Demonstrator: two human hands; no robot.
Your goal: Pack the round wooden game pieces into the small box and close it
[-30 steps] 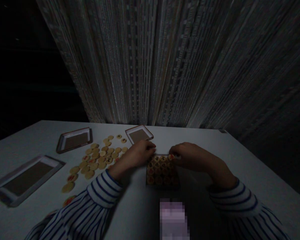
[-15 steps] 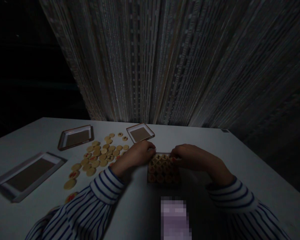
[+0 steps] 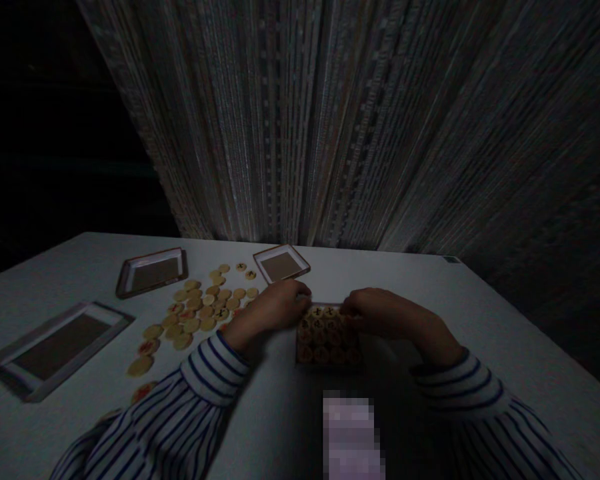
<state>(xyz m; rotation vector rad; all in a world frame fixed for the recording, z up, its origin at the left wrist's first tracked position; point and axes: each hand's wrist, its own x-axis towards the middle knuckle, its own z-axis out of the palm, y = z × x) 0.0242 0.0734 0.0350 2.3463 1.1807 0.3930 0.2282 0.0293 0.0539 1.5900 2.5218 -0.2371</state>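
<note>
A small box (image 3: 329, 365) holds rows of round wooden pieces (image 3: 330, 335) marked with black and red characters. My left hand (image 3: 276, 308) lies at the box's upper left corner, fingers curled against its edge. At the upper right corner is my right hand (image 3: 387, 313), its fingers bent and pressed together over the pieces there. The dim light hides what either hand's fingertips hold, if anything. Many loose round pieces (image 3: 193, 325), some with red or black marks, are scattered on the table left of my left arm.
The white table (image 3: 455, 320) carries a shallow box part (image 3: 153, 271) at the back left, a larger one (image 3: 55, 347) at the left edge and another (image 3: 281, 265) at the back middle. A string curtain (image 3: 300, 133) hangs behind. A pixelated patch covers the front middle.
</note>
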